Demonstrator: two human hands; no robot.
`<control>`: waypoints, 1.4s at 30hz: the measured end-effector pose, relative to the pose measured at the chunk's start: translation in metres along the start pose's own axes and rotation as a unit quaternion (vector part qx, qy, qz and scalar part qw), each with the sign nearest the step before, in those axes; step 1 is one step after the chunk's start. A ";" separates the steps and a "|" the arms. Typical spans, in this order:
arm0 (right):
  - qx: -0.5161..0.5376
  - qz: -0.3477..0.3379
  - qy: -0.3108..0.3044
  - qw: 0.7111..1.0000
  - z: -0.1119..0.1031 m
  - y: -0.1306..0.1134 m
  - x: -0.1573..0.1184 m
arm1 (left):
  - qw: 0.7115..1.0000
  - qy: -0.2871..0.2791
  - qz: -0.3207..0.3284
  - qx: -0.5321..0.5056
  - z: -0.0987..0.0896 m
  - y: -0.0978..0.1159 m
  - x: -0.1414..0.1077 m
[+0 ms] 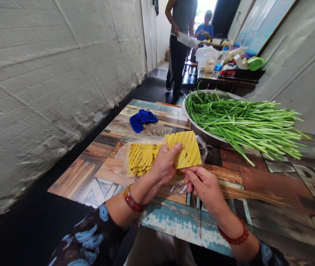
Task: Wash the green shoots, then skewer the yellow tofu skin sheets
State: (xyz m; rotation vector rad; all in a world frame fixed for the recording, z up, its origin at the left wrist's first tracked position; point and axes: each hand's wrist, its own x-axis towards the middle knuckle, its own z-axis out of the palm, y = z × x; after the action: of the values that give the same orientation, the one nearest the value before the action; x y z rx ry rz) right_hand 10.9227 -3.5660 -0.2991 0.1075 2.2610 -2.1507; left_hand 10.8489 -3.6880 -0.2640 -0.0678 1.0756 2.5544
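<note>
My left hand (165, 165) is closed on a flat yellow tofu slab (190, 150) scored with slanting cuts, thumb on top. It holds the slab raised over the table. Just below the slab's lower edge, my right hand (205, 184) pinches a thin bamboo skewer (196, 212) that hangs down towards the table's front edge. The skewer's upper end is hidden by the fingers and slab, so whether it is inside the slab I cannot tell. Behind my left hand, more scored yellow slabs (141, 158) lie in a clear plastic bag (124, 159).
Loose bamboo skewers (253, 194) lie right of my right hand. A metal bowl (185, 111) heaped with long green chives (243, 125) stands at the back right. A blue cloth (139, 122) lies farther left. Two people are beyond, near a cluttered second table (206, 75).
</note>
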 end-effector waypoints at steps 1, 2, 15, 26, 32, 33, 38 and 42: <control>0.007 0.005 -0.007 1.000 0.000 -0.001 -0.001 | 1.000 0.001 0.000 -0.001 0.000 0.000 0.000; 0.013 0.009 -0.013 1.000 0.001 -0.001 -0.001 | 1.000 0.004 0.002 -0.002 0.000 0.001 0.000; 0.028 0.010 0.005 1.000 0.007 0.002 -0.002 | 1.000 0.004 -0.001 -0.004 0.002 0.000 -0.001; 0.054 0.033 0.015 0.998 0.003 0.005 0.000 | 1.000 0.002 -0.010 0.003 0.000 -0.001 -0.001; 0.060 0.025 0.013 0.998 0.001 0.004 -0.001 | 1.000 0.017 -0.003 0.002 0.003 0.002 -0.002; 0.061 0.024 0.012 0.998 0.001 0.004 -0.001 | 1.000 0.017 -0.003 0.004 0.003 0.002 -0.002; 0.060 0.028 0.013 0.998 0.000 0.006 -0.003 | 1.000 0.013 0.003 0.003 0.002 0.002 -0.001; 0.056 0.026 0.017 0.998 0.000 0.007 -0.004 | 1.000 0.011 0.007 -0.003 0.002 0.003 0.000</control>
State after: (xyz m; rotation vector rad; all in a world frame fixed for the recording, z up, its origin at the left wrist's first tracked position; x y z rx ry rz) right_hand 10.9267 -3.5653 -0.3053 0.2046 2.1295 -2.2654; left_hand 10.8477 -3.6886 -0.2609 -0.0905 1.0813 2.5751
